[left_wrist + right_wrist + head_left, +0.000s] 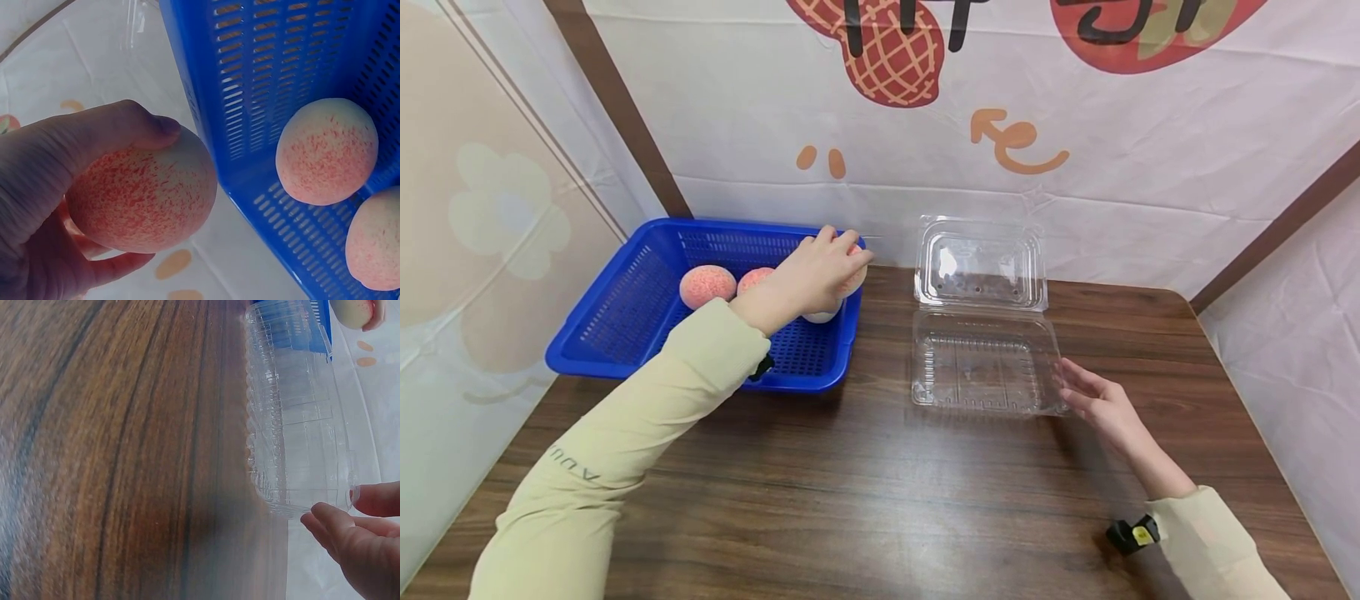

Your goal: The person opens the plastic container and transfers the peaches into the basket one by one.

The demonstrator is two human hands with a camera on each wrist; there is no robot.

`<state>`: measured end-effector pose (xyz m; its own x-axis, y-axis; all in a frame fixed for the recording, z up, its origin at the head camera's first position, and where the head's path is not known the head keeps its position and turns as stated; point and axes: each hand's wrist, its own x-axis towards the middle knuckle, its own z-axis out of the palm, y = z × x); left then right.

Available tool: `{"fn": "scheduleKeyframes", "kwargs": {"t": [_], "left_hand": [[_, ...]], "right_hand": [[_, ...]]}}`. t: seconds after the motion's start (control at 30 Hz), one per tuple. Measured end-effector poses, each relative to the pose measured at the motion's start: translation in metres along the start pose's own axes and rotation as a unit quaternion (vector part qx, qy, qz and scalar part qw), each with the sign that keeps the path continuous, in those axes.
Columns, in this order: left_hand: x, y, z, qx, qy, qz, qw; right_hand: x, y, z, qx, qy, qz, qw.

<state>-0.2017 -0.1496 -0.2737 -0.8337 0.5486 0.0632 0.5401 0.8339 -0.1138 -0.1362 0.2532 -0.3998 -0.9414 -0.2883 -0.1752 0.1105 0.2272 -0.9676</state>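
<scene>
My left hand [822,271] grips a round, pink-speckled peach [147,200] over the right rim of a blue plastic basket [797,382]. In the left wrist view the thumb lies across the top of the peach and fingers curl beneath it. Inside the basket lie more peaches, among them a pink one [707,287] and a paler one [823,316] partly hidden below the hand. On the right, my right hand [1105,412] touches the right edge of a clear plastic clamshell box [985,375], its fingers fairly straight at the rim corner.
The clamshell's lid [981,267] is raised and leans toward the printed cloth wall [760,133] behind the table. Basket and box stand side by side on the dark wood tabletop [850,492]. More cloth [1300,283] hangs at the right side.
</scene>
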Motion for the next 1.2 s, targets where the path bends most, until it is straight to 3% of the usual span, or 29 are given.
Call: {"fn": "scheduleKeyframes", "kwargs": {"t": [0.43,0.93,1.2], "left_hand": [[-0.004,-0.012,-0.001,-0.022,-0.048,-0.018,0.9984],[-0.010,-0.024,0.005,-0.036,-0.061,-0.031,0.9970],[-0.011,-0.031,0.008,-0.039,-0.079,-0.040,0.9953]], "right_hand": [[0.000,-0.001,0.001,0.013,-0.004,-0.008,0.9999],[-0.001,-0.001,0.001,0.006,-0.003,-0.005,1.0000],[0.001,0.000,0.000,-0.030,0.004,0.003,0.9995]]}}
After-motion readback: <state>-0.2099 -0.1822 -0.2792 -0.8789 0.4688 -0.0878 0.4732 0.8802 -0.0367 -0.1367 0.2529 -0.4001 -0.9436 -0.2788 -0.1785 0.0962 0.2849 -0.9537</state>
